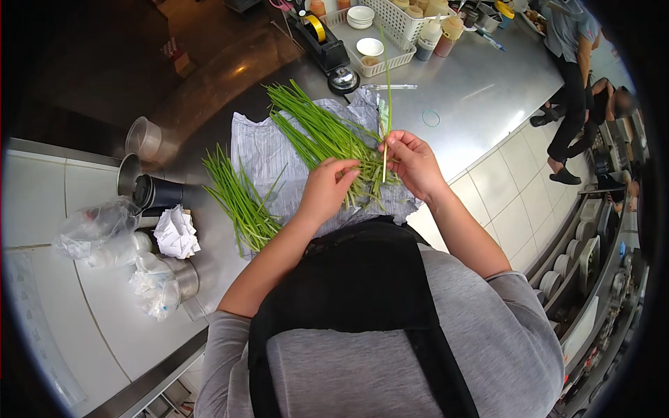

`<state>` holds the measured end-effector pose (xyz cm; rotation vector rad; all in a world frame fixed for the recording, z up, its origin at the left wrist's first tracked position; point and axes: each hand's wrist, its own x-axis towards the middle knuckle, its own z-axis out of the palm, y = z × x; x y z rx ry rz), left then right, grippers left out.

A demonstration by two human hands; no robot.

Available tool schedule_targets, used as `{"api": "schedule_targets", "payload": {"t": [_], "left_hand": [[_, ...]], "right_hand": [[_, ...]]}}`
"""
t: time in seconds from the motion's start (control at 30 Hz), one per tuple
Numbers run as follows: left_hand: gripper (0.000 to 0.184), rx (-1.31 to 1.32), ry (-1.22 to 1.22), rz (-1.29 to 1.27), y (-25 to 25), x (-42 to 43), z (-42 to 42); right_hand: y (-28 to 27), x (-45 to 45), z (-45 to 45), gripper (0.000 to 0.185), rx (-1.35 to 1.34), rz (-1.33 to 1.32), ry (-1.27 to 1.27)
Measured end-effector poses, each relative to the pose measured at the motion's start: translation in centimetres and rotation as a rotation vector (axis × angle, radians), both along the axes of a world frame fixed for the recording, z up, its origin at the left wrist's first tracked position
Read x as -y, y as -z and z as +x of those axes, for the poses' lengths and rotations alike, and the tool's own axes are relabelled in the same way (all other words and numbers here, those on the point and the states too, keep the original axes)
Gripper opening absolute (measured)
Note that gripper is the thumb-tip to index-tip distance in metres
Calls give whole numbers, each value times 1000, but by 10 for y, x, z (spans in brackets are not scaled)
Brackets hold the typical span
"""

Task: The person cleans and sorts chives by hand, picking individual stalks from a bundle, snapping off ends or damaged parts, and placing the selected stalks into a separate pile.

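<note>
A single long green stalk, like a garlic chive (389, 90), stands nearly upright, its pale end at the bottom. My right hand (412, 161) pinches it near that pale end. My left hand (329, 187) is beside it, at the pale ends of a large bunch of green chives (313, 129). Its thumb and forefinger are slightly apart, with nothing visible between them. A smaller bunch of chives (240, 202) lies to the left. Under the large bunch is a grey striped cloth (247, 143), with pale trimmings on it near my hands.
Behind the cloth stand a tape dispenser (317, 38), a call bell (343, 79) and a white basket (401, 64) with small dishes. Sauce bottles (449, 36) are to its right. Cups, plastic bags (97, 230) and crumpled paper (176, 232) are at left. Other people (575, 76) are at far right.
</note>
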<state>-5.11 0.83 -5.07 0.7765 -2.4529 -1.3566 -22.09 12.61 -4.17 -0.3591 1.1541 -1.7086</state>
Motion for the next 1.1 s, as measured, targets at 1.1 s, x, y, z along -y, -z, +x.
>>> {"api": "schedule_targets", "payload": {"t": [1.1], "left_hand": [[38,198,-693,-357,26,85,159]], "right_hand": [[69,70,61,21,-1639,307,-466]]}}
